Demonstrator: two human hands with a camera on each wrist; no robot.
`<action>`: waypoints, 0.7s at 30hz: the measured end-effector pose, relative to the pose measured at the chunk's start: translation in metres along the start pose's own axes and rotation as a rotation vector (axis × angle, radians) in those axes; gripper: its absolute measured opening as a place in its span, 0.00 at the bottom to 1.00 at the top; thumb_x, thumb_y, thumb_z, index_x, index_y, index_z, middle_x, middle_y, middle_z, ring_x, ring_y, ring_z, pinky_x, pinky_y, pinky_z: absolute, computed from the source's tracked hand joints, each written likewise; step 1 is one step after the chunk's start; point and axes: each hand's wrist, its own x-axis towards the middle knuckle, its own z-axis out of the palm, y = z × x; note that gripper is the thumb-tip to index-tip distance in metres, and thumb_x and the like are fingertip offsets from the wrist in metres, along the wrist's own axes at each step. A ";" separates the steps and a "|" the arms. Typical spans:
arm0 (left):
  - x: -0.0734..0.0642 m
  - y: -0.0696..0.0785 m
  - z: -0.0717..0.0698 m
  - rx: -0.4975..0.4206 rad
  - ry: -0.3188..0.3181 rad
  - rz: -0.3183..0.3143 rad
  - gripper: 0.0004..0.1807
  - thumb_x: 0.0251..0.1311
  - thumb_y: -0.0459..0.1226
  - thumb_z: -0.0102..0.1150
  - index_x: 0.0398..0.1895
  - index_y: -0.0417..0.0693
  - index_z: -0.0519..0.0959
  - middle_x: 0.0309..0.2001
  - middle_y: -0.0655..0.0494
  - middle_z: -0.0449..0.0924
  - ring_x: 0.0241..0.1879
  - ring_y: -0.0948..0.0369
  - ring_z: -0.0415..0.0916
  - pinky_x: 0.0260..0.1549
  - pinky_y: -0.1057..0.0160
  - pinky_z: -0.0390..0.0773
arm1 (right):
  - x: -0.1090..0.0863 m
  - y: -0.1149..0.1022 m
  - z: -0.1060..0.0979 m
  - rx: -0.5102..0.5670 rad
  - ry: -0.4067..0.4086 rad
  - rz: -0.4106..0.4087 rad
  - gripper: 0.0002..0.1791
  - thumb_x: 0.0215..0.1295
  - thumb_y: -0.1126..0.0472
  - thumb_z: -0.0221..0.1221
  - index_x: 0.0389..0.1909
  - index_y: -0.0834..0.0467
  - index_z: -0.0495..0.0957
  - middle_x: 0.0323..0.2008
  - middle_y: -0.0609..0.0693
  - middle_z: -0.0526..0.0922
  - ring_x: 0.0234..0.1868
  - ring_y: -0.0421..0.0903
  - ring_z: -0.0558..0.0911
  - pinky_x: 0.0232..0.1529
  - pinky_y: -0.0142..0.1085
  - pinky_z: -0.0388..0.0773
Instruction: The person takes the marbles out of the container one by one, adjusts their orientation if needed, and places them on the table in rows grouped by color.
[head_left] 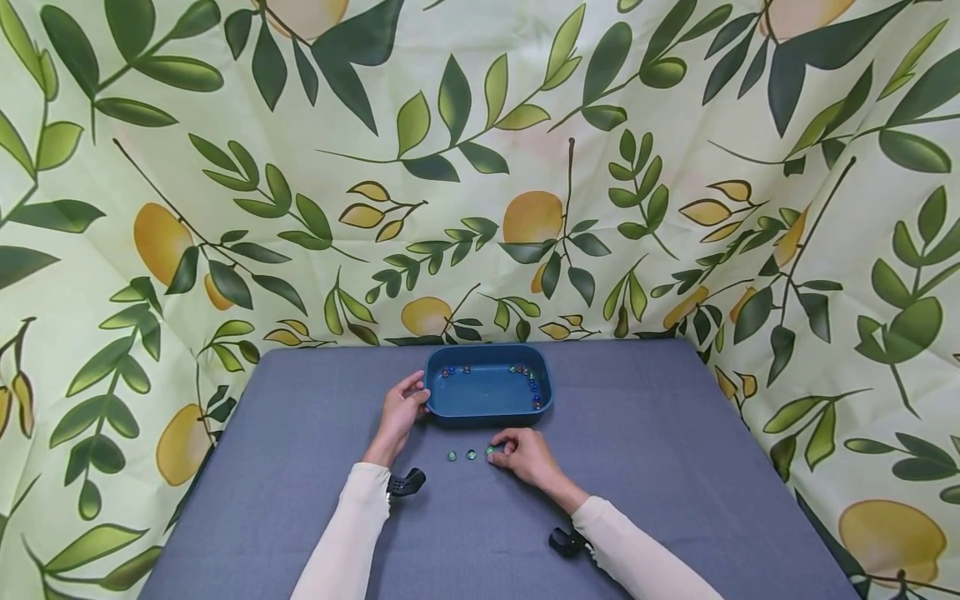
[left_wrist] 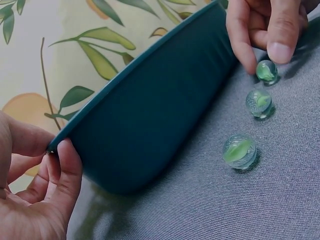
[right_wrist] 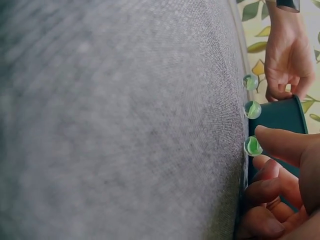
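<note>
A blue plastic tub (head_left: pixel 489 417) stands on the cloth-covered table, and my left hand (head_left: pixel 401 412) pinches its left rim between thumb and fingers. In front of it, three clear glass marbles with green swirls form a row. The left marble (left_wrist: pixel 240 151) and the middle marble (left_wrist: pixel 259 103) lie free on the cloth. At the row's right end, my right hand (head_left: pixel 525 454) has thumb and index finger at either side of the third marble (right_wrist: pixel 253 146), pinching it low over the cloth. The right hand's other fingers are curled in.
Inside the tub, several small coloured marbles (head_left: pixel 533 386) gather along the right side, with a few more marbles (head_left: pixel 452 369) at the back left. Grey-blue cloth (head_left: pixel 465 533) covers the table. A leaf-and-fruit patterned curtain (head_left: pixel 480 192) hangs behind and at both sides.
</note>
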 end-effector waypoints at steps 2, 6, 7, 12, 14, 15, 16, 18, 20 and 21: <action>0.000 0.000 -0.001 0.002 -0.001 0.005 0.26 0.67 0.29 0.52 0.68 0.44 0.69 0.51 0.47 0.68 0.39 0.59 0.70 0.32 0.69 0.77 | -0.001 0.000 -0.001 0.015 -0.001 0.000 0.09 0.51 0.57 0.73 0.32 0.53 0.85 0.18 0.40 0.73 0.19 0.33 0.68 0.22 0.27 0.65; 0.000 -0.001 -0.001 -0.001 0.001 0.002 0.26 0.66 0.29 0.52 0.69 0.43 0.69 0.51 0.47 0.68 0.39 0.59 0.70 0.31 0.69 0.77 | -0.004 0.000 -0.003 0.029 -0.007 0.002 0.08 0.53 0.57 0.72 0.33 0.53 0.85 0.18 0.39 0.72 0.19 0.33 0.68 0.21 0.26 0.65; 0.000 0.000 0.000 0.000 0.001 0.005 0.26 0.66 0.29 0.52 0.69 0.43 0.69 0.51 0.46 0.68 0.39 0.58 0.71 0.31 0.69 0.77 | -0.005 0.000 -0.004 0.030 -0.008 0.000 0.08 0.53 0.57 0.72 0.33 0.53 0.85 0.18 0.39 0.72 0.19 0.33 0.68 0.21 0.26 0.65; 0.000 0.001 0.000 -0.009 -0.004 0.008 0.26 0.67 0.29 0.53 0.68 0.43 0.69 0.52 0.46 0.68 0.41 0.57 0.70 0.31 0.70 0.77 | -0.011 -0.002 -0.012 0.048 0.001 -0.019 0.08 0.54 0.59 0.71 0.33 0.55 0.85 0.19 0.41 0.72 0.19 0.33 0.68 0.21 0.27 0.66; 0.000 0.002 0.000 -0.011 -0.007 0.008 0.26 0.67 0.29 0.53 0.69 0.43 0.69 0.52 0.46 0.68 0.42 0.56 0.71 0.32 0.70 0.77 | -0.012 -0.004 -0.017 0.054 0.009 -0.023 0.08 0.54 0.59 0.71 0.34 0.56 0.85 0.18 0.41 0.72 0.18 0.33 0.68 0.20 0.27 0.65; -0.001 0.002 0.000 -0.011 -0.009 0.008 0.26 0.67 0.29 0.53 0.69 0.43 0.69 0.53 0.45 0.68 0.42 0.55 0.71 0.32 0.70 0.76 | -0.012 -0.006 -0.020 0.057 0.012 -0.017 0.07 0.54 0.60 0.71 0.34 0.55 0.85 0.18 0.41 0.72 0.18 0.33 0.68 0.19 0.27 0.65; -0.001 0.002 0.000 -0.011 -0.011 0.008 0.26 0.67 0.29 0.53 0.69 0.43 0.68 0.53 0.45 0.68 0.43 0.55 0.71 0.32 0.70 0.76 | -0.012 -0.008 -0.023 0.057 0.018 -0.017 0.07 0.55 0.60 0.71 0.34 0.56 0.85 0.18 0.41 0.73 0.18 0.33 0.68 0.19 0.27 0.65; -0.001 0.002 0.000 -0.010 -0.014 0.008 0.26 0.68 0.30 0.53 0.69 0.43 0.68 0.53 0.45 0.68 0.43 0.55 0.71 0.32 0.70 0.76 | -0.012 -0.012 -0.029 0.052 0.029 -0.016 0.07 0.56 0.60 0.70 0.35 0.56 0.85 0.18 0.42 0.73 0.17 0.34 0.67 0.18 0.27 0.64; -0.001 0.002 0.000 -0.011 -0.013 0.008 0.26 0.68 0.29 0.53 0.69 0.43 0.68 0.53 0.45 0.68 0.42 0.56 0.70 0.32 0.69 0.76 | -0.010 -0.018 -0.037 0.043 0.040 -0.013 0.07 0.57 0.60 0.70 0.36 0.56 0.85 0.19 0.42 0.72 0.17 0.35 0.67 0.18 0.28 0.64; -0.001 0.001 0.000 -0.012 -0.012 0.009 0.26 0.67 0.29 0.53 0.69 0.43 0.69 0.53 0.46 0.68 0.41 0.57 0.70 0.32 0.70 0.76 | -0.009 -0.021 -0.040 0.039 0.049 -0.014 0.07 0.57 0.60 0.69 0.36 0.56 0.85 0.19 0.42 0.72 0.17 0.35 0.67 0.18 0.28 0.63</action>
